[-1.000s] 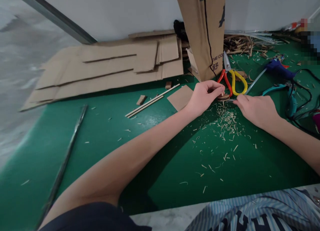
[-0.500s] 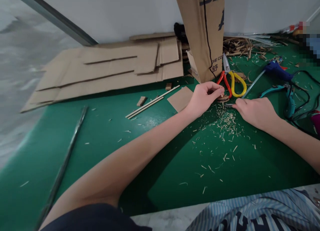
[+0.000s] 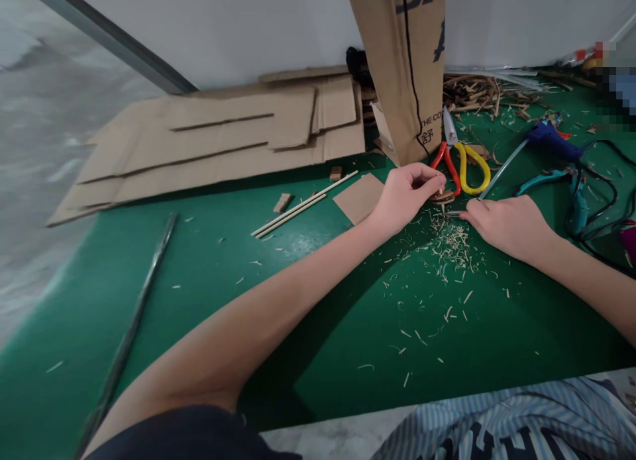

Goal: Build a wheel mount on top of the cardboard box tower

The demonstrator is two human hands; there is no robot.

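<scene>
My left hand (image 3: 405, 195) is curled closed around a small round brown wooden piece (image 3: 442, 196) with a thin stick through it, holding it down on the green mat (image 3: 298, 301). My right hand (image 3: 507, 225) lies just to the right, fingers pinched on a thin metal blade (image 3: 454, 213) whose tip points at the piece. A heap of pale wood shavings (image 3: 452, 241) lies below both hands. Scissors with one red and one yellow handle (image 3: 460, 162) rest just behind the hands.
Flattened cardboard sheets (image 3: 223, 142) lie at the back left, a tall cardboard piece (image 3: 407, 62) stands behind the hands. Two thin sticks (image 3: 303, 205), a cardboard square (image 3: 358, 196), a blue glue gun (image 3: 549, 136), teal pliers (image 3: 571, 188), black cables (image 3: 609, 201) and a long metal rod (image 3: 129, 334) lie around.
My right hand has slid slightly left and down, bringing the blade tip closer under the piece. My left hand has hardly moved.
</scene>
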